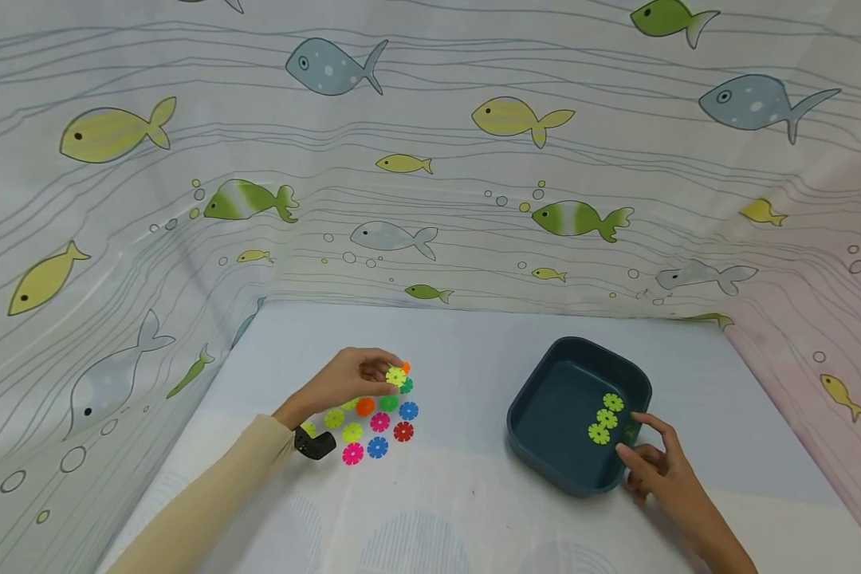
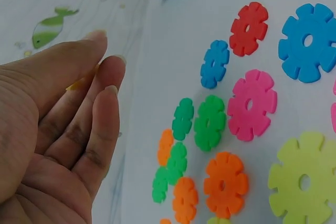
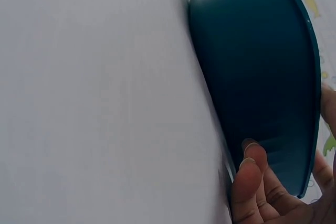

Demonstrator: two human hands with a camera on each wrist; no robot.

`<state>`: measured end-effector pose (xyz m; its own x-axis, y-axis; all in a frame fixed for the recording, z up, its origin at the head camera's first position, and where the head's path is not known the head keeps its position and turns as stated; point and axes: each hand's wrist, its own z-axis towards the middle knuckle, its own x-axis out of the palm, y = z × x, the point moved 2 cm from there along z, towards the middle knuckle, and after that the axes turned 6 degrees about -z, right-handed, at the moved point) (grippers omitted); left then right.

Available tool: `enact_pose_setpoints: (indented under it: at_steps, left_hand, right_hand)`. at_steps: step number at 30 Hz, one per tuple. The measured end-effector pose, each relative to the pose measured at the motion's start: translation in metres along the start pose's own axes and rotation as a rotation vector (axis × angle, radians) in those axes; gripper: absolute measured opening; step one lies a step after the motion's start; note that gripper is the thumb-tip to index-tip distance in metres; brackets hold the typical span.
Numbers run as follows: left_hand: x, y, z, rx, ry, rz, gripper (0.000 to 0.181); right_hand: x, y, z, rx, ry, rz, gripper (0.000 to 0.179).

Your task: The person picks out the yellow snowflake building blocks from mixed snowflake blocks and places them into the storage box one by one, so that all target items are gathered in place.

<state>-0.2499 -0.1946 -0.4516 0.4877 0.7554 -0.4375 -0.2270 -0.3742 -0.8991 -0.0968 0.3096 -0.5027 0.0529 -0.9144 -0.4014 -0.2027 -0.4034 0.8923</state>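
Note:
My left hand [image 1: 347,376] pinches a yellow notched plastic disc [image 1: 396,376] between thumb and fingertips, just above a spread of similar discs. In the left wrist view the fingers hide nearly all of it; only a yellow sliver shows behind the thumb. At the right, my right hand [image 1: 663,472] grips the near right side of a dark blue tray [image 1: 556,399], thumb at the rim. The right wrist view shows its other fingertips [image 3: 248,179] against the tray's outer wall. Several yellow-green discs [image 1: 607,418] lie in a row inside the tray, near the right hand.
Loose discs in pink [image 1: 353,454], blue [image 1: 377,447], red [image 1: 403,431], orange, green and yellow lie on the white tabletop [image 1: 459,359], below and beside the left hand. A fish-printed sheet [image 1: 459,207] rises behind and at both sides. A black camera [image 1: 316,443] sits at the left wrist.

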Motion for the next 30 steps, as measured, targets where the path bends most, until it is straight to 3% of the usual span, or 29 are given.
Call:
enact_pose_setpoints:
  at_steps: [20, 30]
  left_hand:
    - [0.020, -0.018, 0.023, 0.123, 0.085, -0.034, 0.034]
    - [0.033, -0.030, 0.033, 0.117, 0.126, -0.078, 0.037]
  right_hand:
    - [0.000, 0.001, 0.001, 0.009, -0.005, -0.009, 0.065]
    - [0.001, 0.000, 0.001, 0.015, -0.007, -0.009, 0.065]
